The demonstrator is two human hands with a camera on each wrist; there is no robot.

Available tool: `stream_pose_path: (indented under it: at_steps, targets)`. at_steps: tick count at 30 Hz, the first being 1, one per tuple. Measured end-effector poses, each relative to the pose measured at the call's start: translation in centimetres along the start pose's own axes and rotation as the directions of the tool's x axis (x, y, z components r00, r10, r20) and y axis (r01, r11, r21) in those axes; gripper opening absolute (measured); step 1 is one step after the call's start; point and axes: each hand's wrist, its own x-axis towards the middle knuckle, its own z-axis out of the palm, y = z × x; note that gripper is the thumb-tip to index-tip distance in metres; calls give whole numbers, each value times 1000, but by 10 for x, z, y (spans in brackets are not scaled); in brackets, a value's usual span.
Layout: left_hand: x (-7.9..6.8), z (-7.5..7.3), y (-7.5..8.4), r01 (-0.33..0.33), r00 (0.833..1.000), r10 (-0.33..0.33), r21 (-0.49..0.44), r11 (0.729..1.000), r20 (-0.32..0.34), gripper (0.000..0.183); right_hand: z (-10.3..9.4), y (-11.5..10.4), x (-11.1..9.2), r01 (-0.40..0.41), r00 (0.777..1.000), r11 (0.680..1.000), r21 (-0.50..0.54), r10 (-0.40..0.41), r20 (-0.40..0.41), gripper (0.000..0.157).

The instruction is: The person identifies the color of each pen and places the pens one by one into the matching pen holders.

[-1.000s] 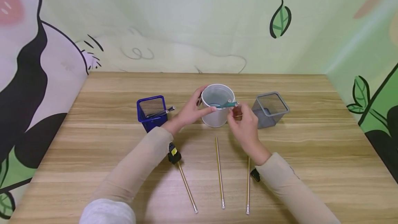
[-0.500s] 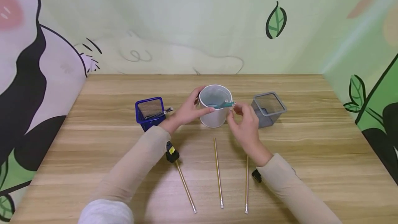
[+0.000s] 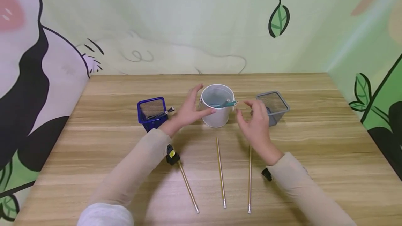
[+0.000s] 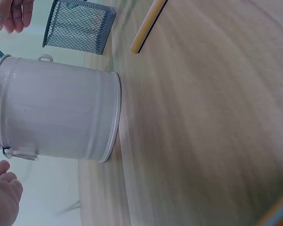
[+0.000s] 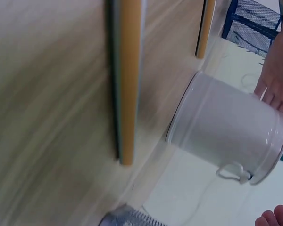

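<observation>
A white metal bucket (image 3: 216,118) stands upright mid-table, with teal pencils (image 3: 231,104) leaning over its right rim. My left hand (image 3: 190,109) is at its left side, fingers spread, thumb at the front rim. Just right of the bucket, my right hand (image 3: 257,123) is held apart from it, fingers loosely bent with nothing between them. A small side handle (image 5: 232,172) on the bucket shows in the right wrist view.
To the left is a blue mesh pencil holder (image 3: 150,125) with dark pencils (image 3: 160,115). A grey mesh pencil holder (image 3: 275,118) stands behind my right hand. Three gold pencils lie in front: left (image 3: 189,188), middle (image 3: 221,173), right (image 3: 250,180).
My right hand has moved right, away from the pencils and the bucket rim. The left hand's fingers have spread away from the bucket's left side; its thumb stays at the rim.
</observation>
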Motion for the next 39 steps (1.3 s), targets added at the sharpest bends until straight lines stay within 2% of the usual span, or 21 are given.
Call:
stream_pose_path:
  at_steps: [4,8,13,18,27,34,39]
  targets:
    - [-7,0,-2,-13,999,14,32,999,-34,98,-8,5,4,-3,1000,1000,-13,3,14,30]
    - [-17,1,-3,1,999,1,37,999,-52,94,-17,11,7,-10,1000,1000,-20,10,20,36]
    - [-32,2,-1,44,999,-43,54,998,-32,90,-26,21,9,-27,1000,999,-46,27,14,46]
    - [-48,1,5,84,996,-82,92,992,-22,87,-33,29,9,-96,995,992,-83,97,11,58]
    - [-80,-4,18,134,991,-126,210,968,-50,77,-41,40,8,-213,976,969,-128,216,3,69]
    - [-102,-5,30,216,976,-205,206,954,-73,70,-44,46,5,-295,953,941,-164,303,20,76]
    - [-112,-2,28,257,964,-231,243,935,-133,66,-47,49,3,-345,932,920,-185,358,46,80]
